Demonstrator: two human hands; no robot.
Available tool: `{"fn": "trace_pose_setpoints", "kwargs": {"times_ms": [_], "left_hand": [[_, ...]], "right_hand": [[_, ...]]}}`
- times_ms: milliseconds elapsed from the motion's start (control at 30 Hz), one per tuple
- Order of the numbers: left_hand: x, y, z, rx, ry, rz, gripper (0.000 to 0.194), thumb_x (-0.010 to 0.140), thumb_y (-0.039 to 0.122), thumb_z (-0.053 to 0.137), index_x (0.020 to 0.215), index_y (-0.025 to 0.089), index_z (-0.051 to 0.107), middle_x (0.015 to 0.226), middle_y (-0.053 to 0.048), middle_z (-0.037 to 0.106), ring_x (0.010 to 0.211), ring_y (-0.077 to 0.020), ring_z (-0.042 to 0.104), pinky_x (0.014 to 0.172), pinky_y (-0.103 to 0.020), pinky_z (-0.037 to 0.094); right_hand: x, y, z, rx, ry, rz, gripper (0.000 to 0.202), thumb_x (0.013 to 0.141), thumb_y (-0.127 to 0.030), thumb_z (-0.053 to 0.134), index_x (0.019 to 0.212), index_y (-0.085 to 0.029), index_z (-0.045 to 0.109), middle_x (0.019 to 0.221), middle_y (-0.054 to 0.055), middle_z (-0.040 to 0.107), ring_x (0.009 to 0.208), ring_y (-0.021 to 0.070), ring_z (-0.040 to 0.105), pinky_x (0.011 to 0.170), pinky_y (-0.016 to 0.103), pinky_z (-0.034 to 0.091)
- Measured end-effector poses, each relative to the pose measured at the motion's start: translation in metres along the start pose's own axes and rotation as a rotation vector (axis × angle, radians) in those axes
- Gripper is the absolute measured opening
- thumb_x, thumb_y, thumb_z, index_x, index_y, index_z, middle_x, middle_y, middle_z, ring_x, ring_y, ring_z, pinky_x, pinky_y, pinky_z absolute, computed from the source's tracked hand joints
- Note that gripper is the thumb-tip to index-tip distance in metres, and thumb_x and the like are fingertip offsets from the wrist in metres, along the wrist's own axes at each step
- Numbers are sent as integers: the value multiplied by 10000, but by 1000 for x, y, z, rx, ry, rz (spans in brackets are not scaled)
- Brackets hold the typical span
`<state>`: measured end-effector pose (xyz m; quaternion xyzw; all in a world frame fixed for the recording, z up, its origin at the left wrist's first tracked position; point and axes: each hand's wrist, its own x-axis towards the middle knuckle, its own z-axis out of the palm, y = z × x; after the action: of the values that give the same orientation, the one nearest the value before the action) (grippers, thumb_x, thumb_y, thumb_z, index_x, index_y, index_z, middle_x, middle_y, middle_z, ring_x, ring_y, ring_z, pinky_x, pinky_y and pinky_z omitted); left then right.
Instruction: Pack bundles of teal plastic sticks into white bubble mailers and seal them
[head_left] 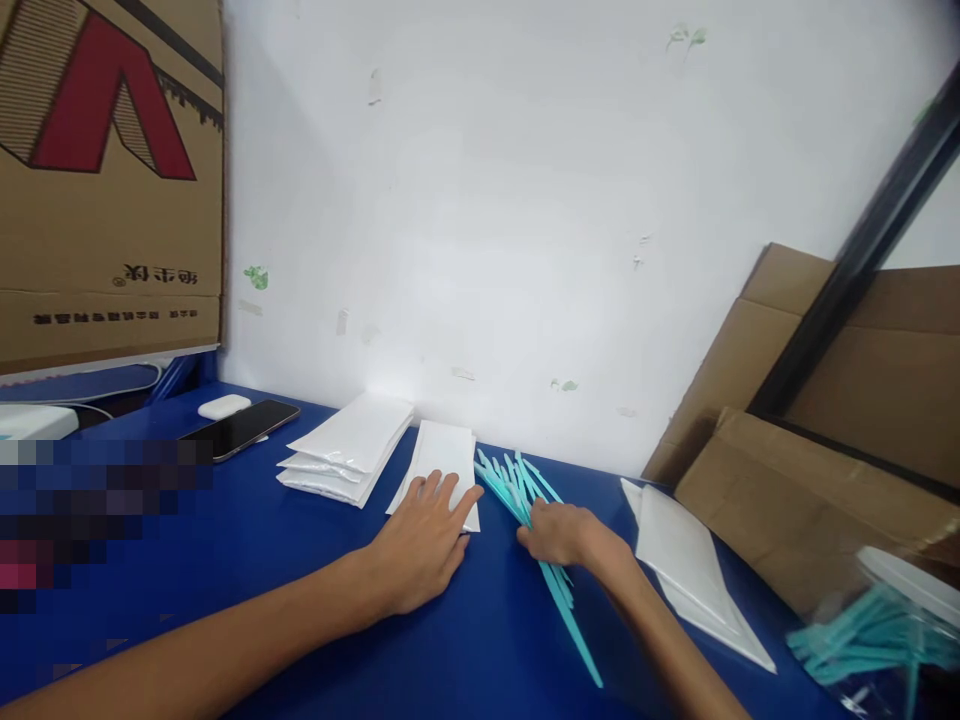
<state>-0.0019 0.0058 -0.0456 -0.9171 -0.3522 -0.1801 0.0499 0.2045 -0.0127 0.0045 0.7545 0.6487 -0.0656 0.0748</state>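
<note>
Left hand: the left hand (424,545) is laid palm down on the near part of the middle white packet (444,445), with fingers spread and nothing seen enclosed; the thumb is pointed toward the sticks.
Right hand: the right hand (559,532) is curled over the middle of the loose teal sticks (513,494); how tightly the fingers are closed cannot be told, as the undersides are hidden.
Teal sticks: they are spread in a narrow fan just beside the middle packet, with one long end pointed toward the near side.
Risk at the sticks: the bundle could be splayed or single sticks dropped, since the ends are uneven and no band is seen.
Risk at the packet: it could be creased or slid if pressed unevenly, its cover being apparently thin and the tabletop apparently smooth.
Risk at the stack: the white packet stack (352,430) could be toppled by a sideways knock, as its layers are loosely aligned.
Packets: flat, oblong forms are shown; a glossy, wrinkled film is caught by light on the stack and on the right-hand white packets (679,540).
Sticks: slim, straight, matt-looking shapes, probably plastic.
Container: more teal pieces are seen through a clear, shiny container with a white rim (911,587).
Surface: the blue tabletop (495,640) is plain and even.
Cardboard: brown, folded cardboard (802,520) is creased.
</note>
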Motion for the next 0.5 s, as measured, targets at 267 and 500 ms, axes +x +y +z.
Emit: {"fn": "trace_pose_setpoints", "kwargs": {"times_ms": [267, 500], "left_hand": [[0, 0, -1, -30, 4, 1, 525, 935, 287, 407, 1451, 216, 342, 1437, -173, 424, 1338, -387, 363, 1059, -591, 296], [0, 0, -2, 4, -2, 3, 523, 943, 301, 387, 1455, 214, 335, 1426, -175, 431, 1327, -384, 372, 1054, -574, 305]], "right_hand": [[-10, 3, -4, -89, -91, -41, 345, 891, -180, 457, 1196, -103, 599, 1179, 223, 661, 1099, 356, 632, 877, 449, 470], [-10, 29, -12, 24, -129, -39, 248, 889, -124, 418, 1089, -137, 565, 940, 156, 719, 796, 253, 708, 685, 329, 493]]}}
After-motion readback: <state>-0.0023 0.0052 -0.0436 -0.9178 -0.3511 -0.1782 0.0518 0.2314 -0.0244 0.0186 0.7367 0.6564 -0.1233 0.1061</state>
